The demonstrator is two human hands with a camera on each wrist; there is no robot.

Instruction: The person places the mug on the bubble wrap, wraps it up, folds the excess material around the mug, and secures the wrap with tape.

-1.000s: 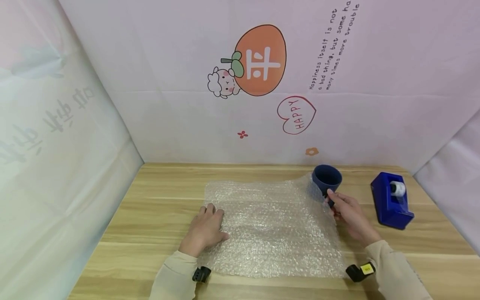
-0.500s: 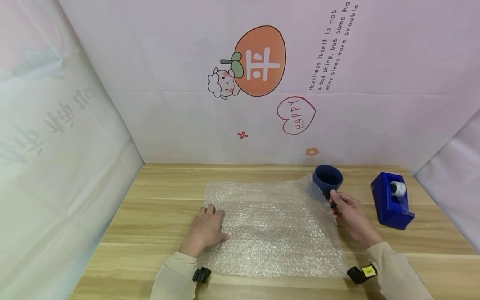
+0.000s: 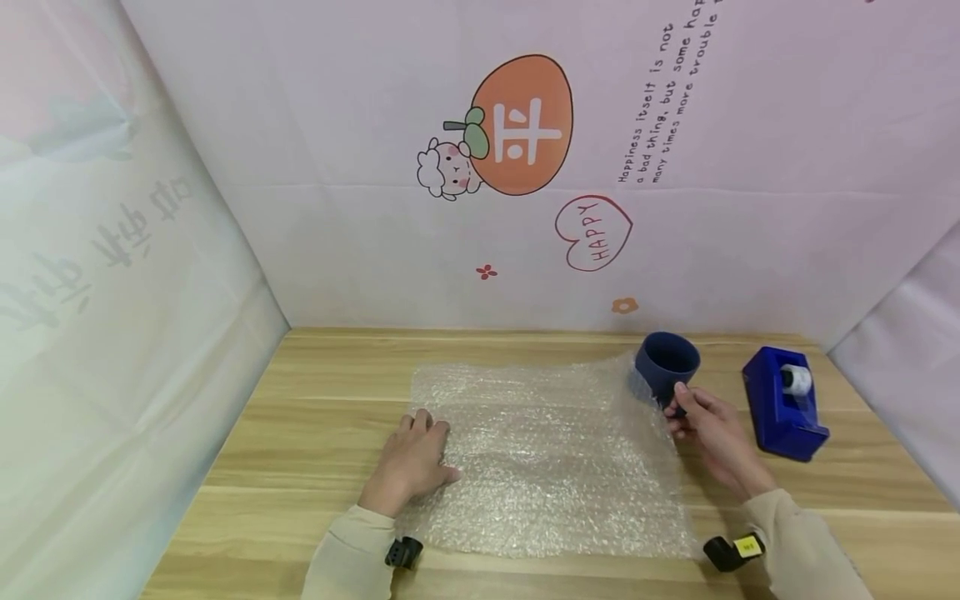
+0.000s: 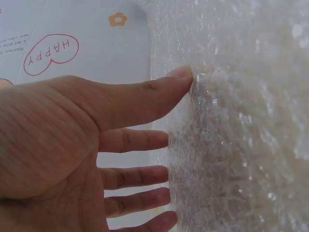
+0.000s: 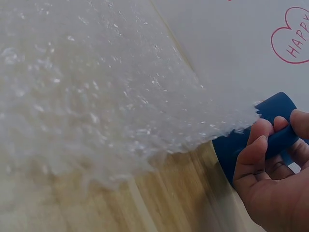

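Observation:
A sheet of clear bubble wrap (image 3: 540, 467) lies on the wooden table, its far right corner bent up against a dark blue mug (image 3: 667, 362). The mug stands upright near the back of the table. My right hand (image 3: 716, 433) grips the mug's handle, fingers curled round it, as the right wrist view also shows on the blue mug (image 5: 277, 104). At the sheet's left edge my left hand (image 3: 408, 462) rests with spread fingers. In the left wrist view its thumb and fingertips touch the bubble wrap (image 4: 241, 130) without curling round it.
A blue tape dispenser (image 3: 783, 404) with a roll of clear tape stands to the right of my right hand. White printed cloth (image 3: 360, 233) hangs behind the wooden table (image 3: 262, 467) and at both sides. Bare wood shows left of the sheet.
My right hand has shifted the mug slightly to the right, and less of the bubble wrap's corner covers it. My left hand has stayed in place.

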